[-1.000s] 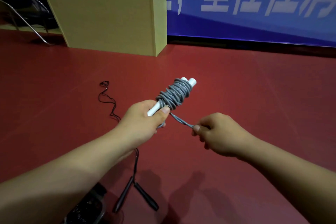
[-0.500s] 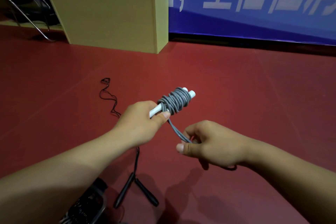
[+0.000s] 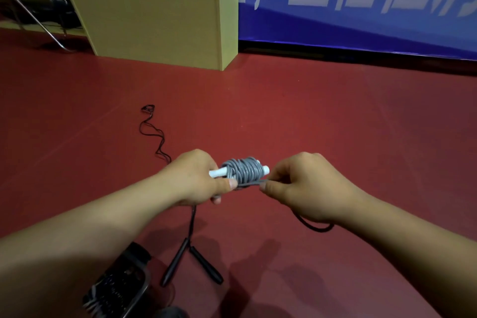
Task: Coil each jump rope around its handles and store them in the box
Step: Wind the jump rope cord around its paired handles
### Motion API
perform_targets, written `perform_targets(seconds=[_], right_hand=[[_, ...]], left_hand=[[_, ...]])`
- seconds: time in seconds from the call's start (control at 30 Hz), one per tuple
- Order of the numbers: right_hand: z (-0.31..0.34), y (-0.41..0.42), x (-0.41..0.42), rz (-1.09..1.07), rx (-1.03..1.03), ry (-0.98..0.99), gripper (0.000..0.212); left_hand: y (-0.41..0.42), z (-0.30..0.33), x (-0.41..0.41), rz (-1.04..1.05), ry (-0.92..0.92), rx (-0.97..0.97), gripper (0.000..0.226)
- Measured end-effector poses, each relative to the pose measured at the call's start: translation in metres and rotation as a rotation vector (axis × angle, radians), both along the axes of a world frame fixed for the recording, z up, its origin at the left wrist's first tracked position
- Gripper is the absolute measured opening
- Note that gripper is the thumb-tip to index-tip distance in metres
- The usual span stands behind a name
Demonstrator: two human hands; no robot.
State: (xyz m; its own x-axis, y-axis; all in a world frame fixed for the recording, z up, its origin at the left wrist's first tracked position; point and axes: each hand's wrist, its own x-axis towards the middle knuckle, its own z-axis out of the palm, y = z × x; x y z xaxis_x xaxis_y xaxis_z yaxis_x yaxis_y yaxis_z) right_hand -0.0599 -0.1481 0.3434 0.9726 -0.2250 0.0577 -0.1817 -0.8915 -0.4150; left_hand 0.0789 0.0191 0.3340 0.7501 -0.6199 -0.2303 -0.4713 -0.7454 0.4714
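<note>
Red floor [image 3: 322,116], black rope [image 3: 154,134], box [image 3: 154,10]

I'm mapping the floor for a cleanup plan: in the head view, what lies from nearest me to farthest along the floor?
Dark basket → black rope handles → hands with the grey coiled rope → black rope's far loop → wooden box → blue banner.

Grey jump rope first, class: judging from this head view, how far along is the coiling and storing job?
Done: most of the grey jump rope is wound around its white handles. In hand: the left hand grips the handles while the right hand pinches the last loose loop. Left: securing that end, coiling the black jump rope lying uncoiled on the floor, and storing both; no rope is seen boxed yet.
</note>
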Motion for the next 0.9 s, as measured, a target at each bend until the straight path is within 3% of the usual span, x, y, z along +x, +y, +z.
perform_targets(seconds=[0.2, 0.37, 0.6, 0.73, 0.9], right_hand=[[-0.010, 0.004, -0.002, 0.107, -0.106, -0.072, 0.021], [-0.011, 0.003, 0.003, 0.109, -0.048, -0.109, 0.021], [-0.017, -0.015, 0.009, -0.032, 0.020, -0.090, 0.035], [-0.013, -0.025, 0.011, -0.121, 0.221, -0.043, 0.038], [-0.011, -0.024, 0.008, -0.122, 0.675, 0.071, 0.041]], left_hand=[[-0.004, 0.004, -0.010, -0.134, 0.079, 0.205, 0.044], [-0.007, 0.005, -0.018, -0.278, 0.055, 0.271, 0.044], [-0.007, 0.005, -0.026, -0.482, 0.019, 0.146, 0.037], [-0.008, 0.009, -0.026, -0.539, -0.038, 0.048, 0.031], [-0.007, 0.007, -0.025, -0.537, 0.028, -0.127, 0.023]])
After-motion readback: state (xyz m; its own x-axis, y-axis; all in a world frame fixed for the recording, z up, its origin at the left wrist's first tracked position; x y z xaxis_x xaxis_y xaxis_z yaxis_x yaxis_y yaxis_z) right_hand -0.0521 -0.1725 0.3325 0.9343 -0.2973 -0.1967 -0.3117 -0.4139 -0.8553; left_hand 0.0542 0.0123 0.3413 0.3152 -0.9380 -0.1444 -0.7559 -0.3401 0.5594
